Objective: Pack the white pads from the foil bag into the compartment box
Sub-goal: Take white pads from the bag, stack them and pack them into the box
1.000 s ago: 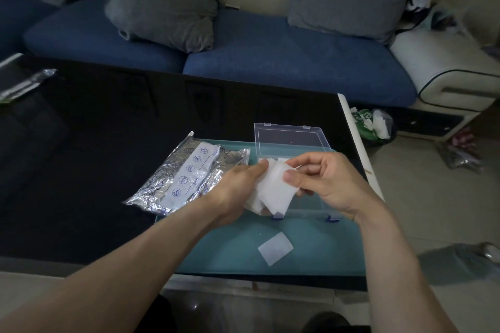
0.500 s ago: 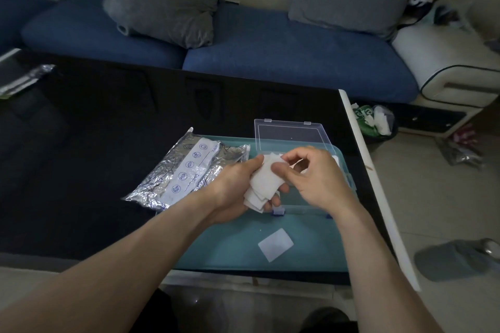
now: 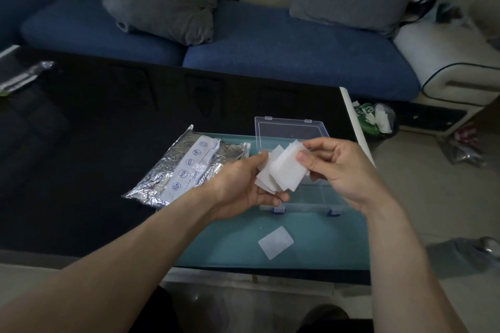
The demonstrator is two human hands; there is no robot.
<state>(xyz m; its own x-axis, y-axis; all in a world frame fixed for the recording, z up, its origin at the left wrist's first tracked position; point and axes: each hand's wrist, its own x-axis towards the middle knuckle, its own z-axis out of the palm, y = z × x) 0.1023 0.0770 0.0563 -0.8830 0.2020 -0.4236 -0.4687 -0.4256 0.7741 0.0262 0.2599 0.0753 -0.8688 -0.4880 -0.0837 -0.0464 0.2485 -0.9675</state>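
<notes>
Above open compartment box (image 3: 297, 197): left hand (image 3: 243, 184) grips fanned stack of white pads (image 3: 266, 180); right hand (image 3: 338, 167) pinches top pad (image 3: 286, 170), long axis tilted toward far right. Right hand nearer box. Foil bag (image 3: 186, 167) lies left.

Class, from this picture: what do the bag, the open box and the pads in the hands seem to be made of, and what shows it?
Bag: silvery foil, crinkled and glinting.
Box: clear hard plastic; the table shows through its lid.
Pads: white, matt, probably a soft fibre or gauze; the exact fabric cannot be told.
</notes>
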